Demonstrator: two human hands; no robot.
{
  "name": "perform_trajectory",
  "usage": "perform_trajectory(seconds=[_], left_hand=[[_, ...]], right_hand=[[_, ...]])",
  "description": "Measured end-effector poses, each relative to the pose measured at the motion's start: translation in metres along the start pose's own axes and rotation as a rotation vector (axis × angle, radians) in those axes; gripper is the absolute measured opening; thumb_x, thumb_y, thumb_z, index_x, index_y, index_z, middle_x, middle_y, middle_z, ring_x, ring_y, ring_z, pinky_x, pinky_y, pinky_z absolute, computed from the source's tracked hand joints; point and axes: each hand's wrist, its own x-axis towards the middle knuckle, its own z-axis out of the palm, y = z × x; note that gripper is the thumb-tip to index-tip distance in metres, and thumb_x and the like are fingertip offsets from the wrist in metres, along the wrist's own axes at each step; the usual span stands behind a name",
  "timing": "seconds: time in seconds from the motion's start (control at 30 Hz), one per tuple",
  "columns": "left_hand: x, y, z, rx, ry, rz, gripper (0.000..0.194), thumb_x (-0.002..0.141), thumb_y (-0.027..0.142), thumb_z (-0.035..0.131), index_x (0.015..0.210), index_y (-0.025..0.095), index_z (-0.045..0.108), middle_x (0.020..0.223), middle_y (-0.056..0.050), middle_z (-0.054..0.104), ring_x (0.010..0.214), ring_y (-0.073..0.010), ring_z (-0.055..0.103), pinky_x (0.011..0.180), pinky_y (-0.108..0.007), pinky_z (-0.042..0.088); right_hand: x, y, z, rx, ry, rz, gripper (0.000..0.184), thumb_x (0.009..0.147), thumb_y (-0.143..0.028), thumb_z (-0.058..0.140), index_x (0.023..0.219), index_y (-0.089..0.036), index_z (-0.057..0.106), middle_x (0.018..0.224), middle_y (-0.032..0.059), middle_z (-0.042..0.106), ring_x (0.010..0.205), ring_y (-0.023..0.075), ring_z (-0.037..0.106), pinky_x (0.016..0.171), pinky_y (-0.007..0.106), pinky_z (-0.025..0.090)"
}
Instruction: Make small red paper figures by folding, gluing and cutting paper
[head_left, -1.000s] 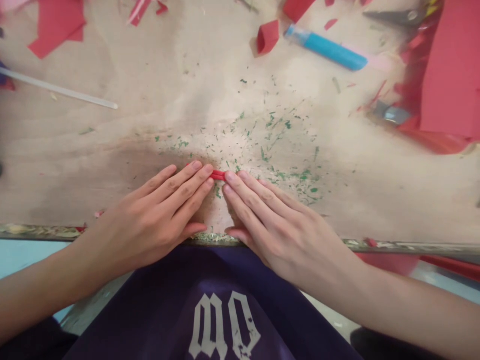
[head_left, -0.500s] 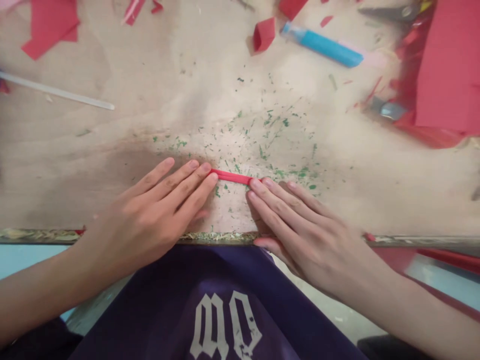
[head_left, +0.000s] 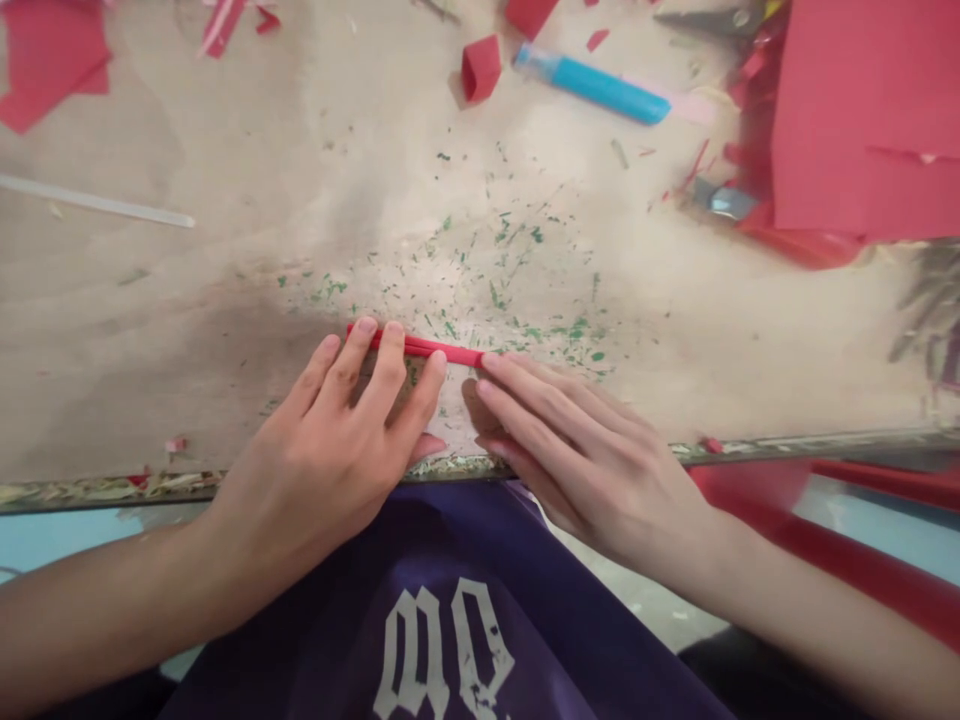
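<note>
A thin red strip, folded or rolled lengthwise [head_left: 461, 355], lies on the wooden table near its front edge. My left hand [head_left: 337, 420] rests over its left part, fingers spread, with the fingertips on the strip. At the strip's right end my right hand [head_left: 577, 440] lies palm down, its fingers stretched out and touching it. Neither hand wraps round the strip. Green flecks [head_left: 577, 330] are scattered on the wood just beyond the fingers.
Farther back are a blue glue tube or pen [head_left: 611, 90], a small folded red piece [head_left: 480, 70] and dark-bladed scissors [head_left: 712, 20]. Red sheets [head_left: 840, 120] cover the right. A white stick [head_left: 97, 200] lies at left, and another person's hand [head_left: 930, 300] shows at the right edge.
My left fingers have spread and bent, baring more of the strip's left part. My right fingers stay at its right end. The view has shifted right, bringing another person's hand into sight.
</note>
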Motion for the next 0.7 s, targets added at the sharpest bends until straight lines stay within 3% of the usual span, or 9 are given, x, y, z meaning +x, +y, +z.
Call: perform_trajectory(seconds=[0.2,0.4,0.57,0.7], left_hand=[[-0.0006,-0.0010,0.0008,0.005,0.008,0.015,0.065,0.106,0.038,0.062,0.160,0.009,0.044,0.163,-0.032,0.047,0.151,-0.0517,0.047,0.121,-0.066,0.046],[-0.0018,0.0005,0.0022,0.030,0.014,0.005,0.069,0.106,0.042,0.063,0.164,0.011,0.041,0.163,-0.029,0.048,0.152,-0.0494,0.047,0.123,-0.060,0.046],[0.0012,0.0023,0.0010,0.143,0.020,0.040,0.073,0.107,0.046,0.060,0.165,0.008,0.038,0.157,-0.032,0.053,0.147,-0.0502,0.053,0.118,-0.058,0.051],[0.0017,0.0022,0.0006,0.168,0.012,0.044,0.074,0.107,0.049,0.058,0.164,0.006,0.040,0.156,-0.033,0.053,0.146,-0.0505,0.054,0.117,-0.057,0.052]], right_hand=[[0.0034,0.0012,0.0007,0.015,0.009,0.029,0.045,0.106,-0.018,0.063,0.147,0.001,0.057,0.149,0.0228,0.065,0.134,0.0338,0.067,0.111,0.047,0.057],[0.0054,-0.0015,0.0018,-0.142,-0.067,-0.020,0.050,0.107,-0.017,0.063,0.153,-0.003,0.054,0.161,0.0160,0.056,0.139,0.0349,0.062,0.109,0.050,0.054],[0.0033,-0.0058,0.0061,-0.199,-0.020,-0.048,0.052,0.105,-0.017,0.066,0.151,0.005,0.054,0.156,0.0210,0.059,0.139,0.0359,0.062,0.110,0.050,0.053],[-0.0014,-0.0079,0.0091,-0.151,-0.011,-0.034,0.053,0.102,-0.012,0.067,0.151,0.004,0.055,0.160,0.0222,0.055,0.142,0.0375,0.060,0.109,0.050,0.054]])
